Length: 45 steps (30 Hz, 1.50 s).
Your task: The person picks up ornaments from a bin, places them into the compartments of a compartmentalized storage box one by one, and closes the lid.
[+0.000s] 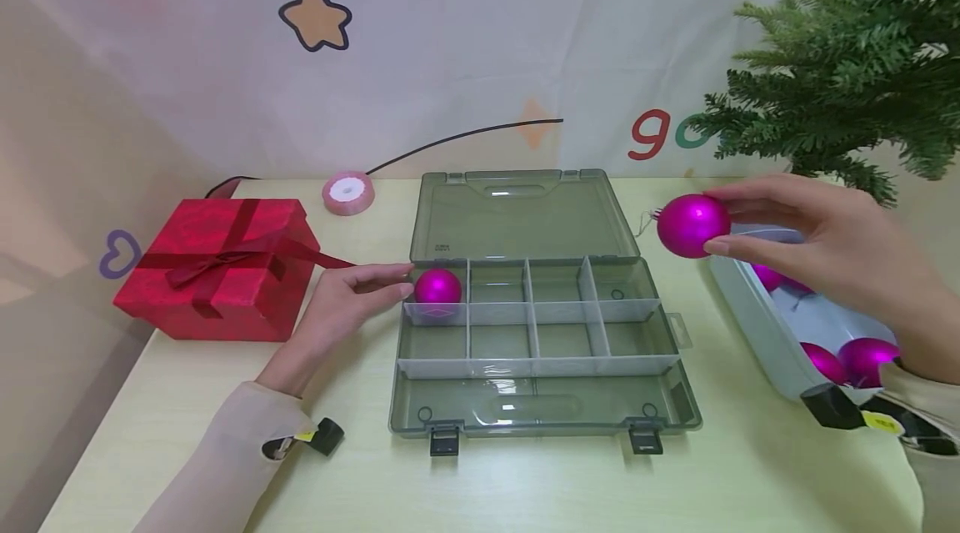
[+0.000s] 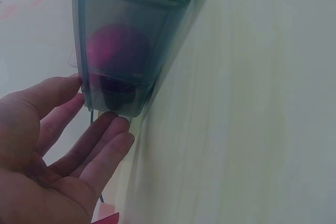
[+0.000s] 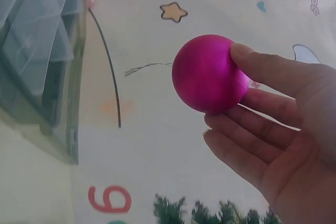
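Observation:
Between thumb and fingers, my right hand (image 1: 847, 249) holds a shiny magenta Christmas bauble (image 1: 693, 226) in the air, right of the box and near a bin. A thin hanging string (image 3: 147, 67) trails from the bauble's cap. My left hand (image 1: 348, 308) rests its fingertips (image 2: 122, 141) at the left edge of a grey-green see-through compartment box (image 1: 540, 408), fingers fairly straight. The box lies on the table, its lid (image 1: 525, 216) folded back. Another magenta bauble (image 1: 438, 289) sits in the back-left compartment, also visible through the wall in the left wrist view.
A pale blue bin (image 1: 757, 341) with several more baubles stands at right, below an artificial fir tree (image 1: 840, 82). At left are a red gift box (image 1: 225, 274) with a ribbon bow and a pink ribbon spool (image 1: 348, 193). A printed cloth (image 1: 465, 41) hangs behind the table.

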### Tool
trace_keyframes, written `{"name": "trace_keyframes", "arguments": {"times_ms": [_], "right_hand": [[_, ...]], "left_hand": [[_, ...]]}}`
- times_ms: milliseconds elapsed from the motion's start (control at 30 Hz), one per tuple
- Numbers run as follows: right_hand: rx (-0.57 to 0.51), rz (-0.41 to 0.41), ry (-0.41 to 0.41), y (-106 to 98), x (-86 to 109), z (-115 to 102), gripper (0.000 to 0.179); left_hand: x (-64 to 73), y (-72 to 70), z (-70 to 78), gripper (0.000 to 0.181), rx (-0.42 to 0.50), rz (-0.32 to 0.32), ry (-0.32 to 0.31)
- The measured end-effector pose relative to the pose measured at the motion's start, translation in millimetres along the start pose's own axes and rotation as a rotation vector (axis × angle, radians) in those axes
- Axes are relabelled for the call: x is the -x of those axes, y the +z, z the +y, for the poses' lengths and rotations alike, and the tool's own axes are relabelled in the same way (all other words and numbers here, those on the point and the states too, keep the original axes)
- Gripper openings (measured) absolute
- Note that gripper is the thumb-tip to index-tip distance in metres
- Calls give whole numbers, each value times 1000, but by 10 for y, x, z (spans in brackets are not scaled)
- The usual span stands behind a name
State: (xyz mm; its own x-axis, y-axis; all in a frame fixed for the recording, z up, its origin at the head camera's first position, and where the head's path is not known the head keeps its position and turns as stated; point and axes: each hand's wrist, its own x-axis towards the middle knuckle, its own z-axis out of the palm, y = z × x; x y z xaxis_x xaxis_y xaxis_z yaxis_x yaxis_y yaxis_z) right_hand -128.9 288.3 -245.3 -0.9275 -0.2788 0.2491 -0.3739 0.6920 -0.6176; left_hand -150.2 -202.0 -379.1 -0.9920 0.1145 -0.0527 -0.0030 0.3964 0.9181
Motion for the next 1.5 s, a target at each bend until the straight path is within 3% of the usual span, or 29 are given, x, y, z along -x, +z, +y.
{"name": "trace_keyframes", "arguments": {"times_ms": [267,433,633,867,1167,1500], "right_hand": [[-10,-50,-238,242,-211,-234,56],[-17,-84,-318,411,-342,-334,55],[-22,-128,-358,589,-478,-451,51],[-72,-203,-333,799,-599,-522,45],[-153,-283,-365,1076,-754,-511,46],[-123,-319,-371,1323,-855,-474,46]], "left_hand": [[-2,14,-7,41,14,-15,13],[-9,26,-9,41,22,-19,2],[-6,24,1,41,19,-14,-12],[-8,14,7,41,21,-8,-17],[-14,7,7,42,10,-13,-11],[-4,-1,-18,41,21,-9,7]]}}
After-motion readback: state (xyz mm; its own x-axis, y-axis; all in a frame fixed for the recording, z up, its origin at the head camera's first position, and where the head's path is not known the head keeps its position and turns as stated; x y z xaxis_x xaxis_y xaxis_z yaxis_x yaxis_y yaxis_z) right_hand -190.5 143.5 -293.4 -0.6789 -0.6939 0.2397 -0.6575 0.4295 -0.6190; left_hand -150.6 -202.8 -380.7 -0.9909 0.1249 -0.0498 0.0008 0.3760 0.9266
